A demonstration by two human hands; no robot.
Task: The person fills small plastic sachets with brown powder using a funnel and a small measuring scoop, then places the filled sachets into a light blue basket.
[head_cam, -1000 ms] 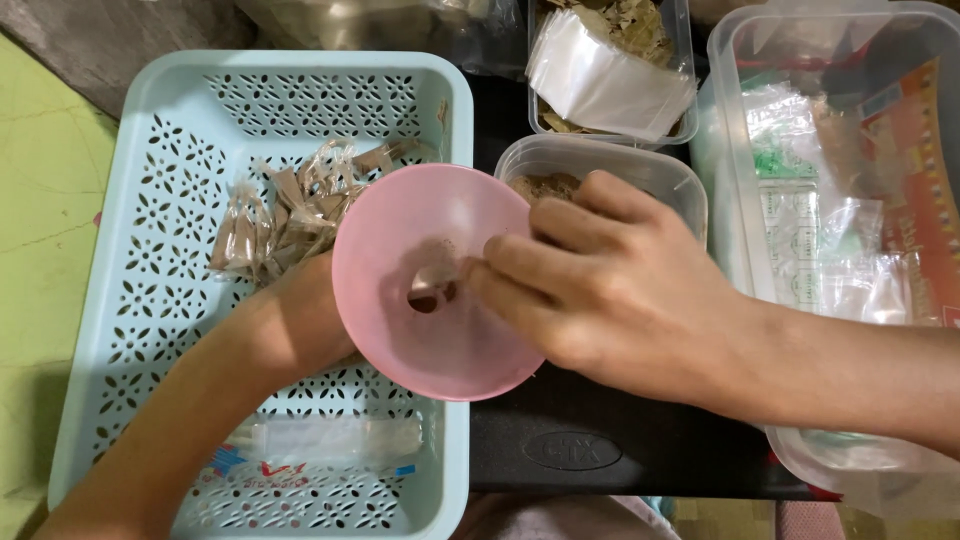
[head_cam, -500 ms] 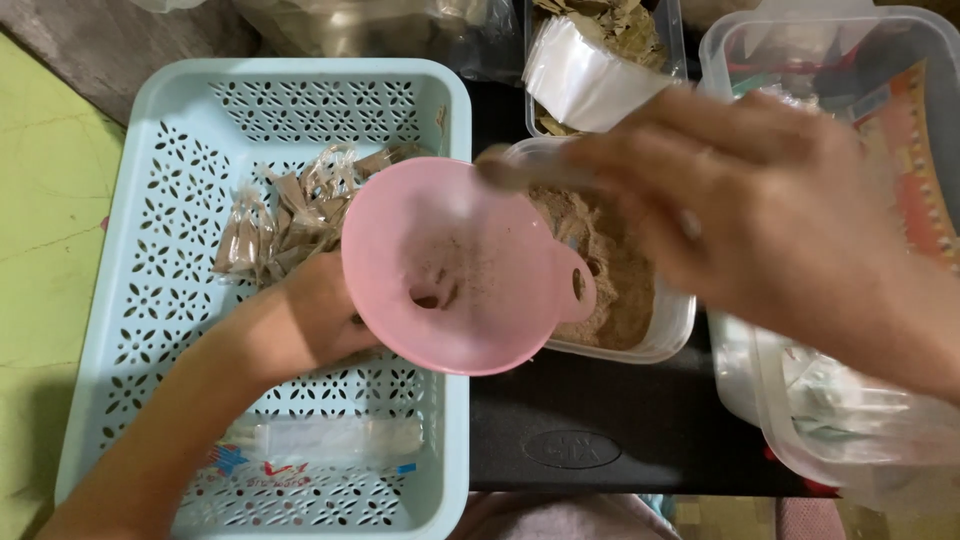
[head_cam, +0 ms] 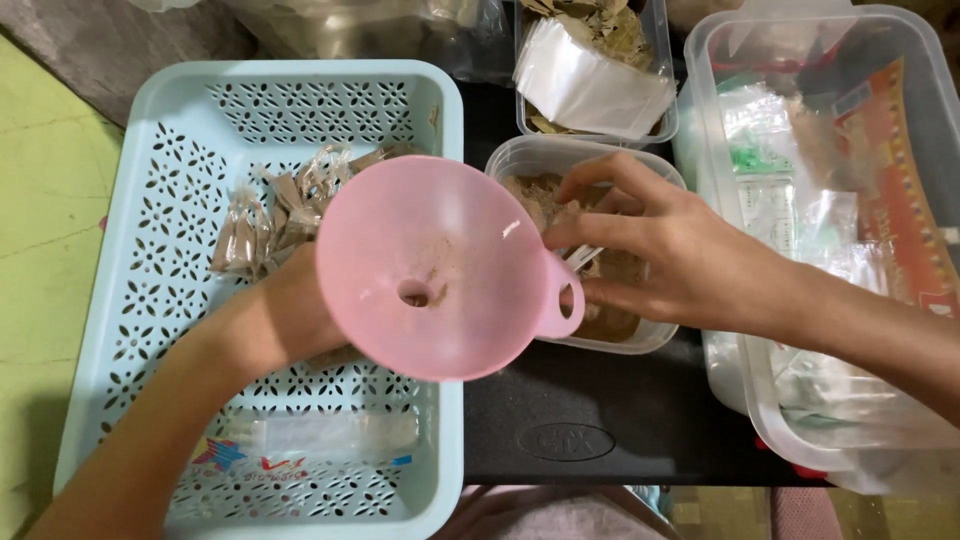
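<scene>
Holding pink funnel point(head_cam: 440, 265) from beneath, my left hand point(head_cam: 290, 320), grip hidden | my right hand point(head_cam: 680, 260) fingers curled, pinching into brown powder tub point(head_cam: 600, 320) | blue basket point(head_cam: 130, 250) underneath.

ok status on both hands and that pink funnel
Left hand under the pink plastic funnel, holding it over the pale blue basket. Right hand in the clear tub of brown powder. Nothing blocking.

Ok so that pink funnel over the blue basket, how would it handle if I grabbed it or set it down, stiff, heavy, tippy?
The pink funnel looks like thin moulded plastic, so probably stiff and light for its size. Its wide bowl narrows to a small hole, so it would likely tip if stood upright. Powder dusts its inside, so it may feel slightly gritty. The left hand supports it from beneath.
</scene>
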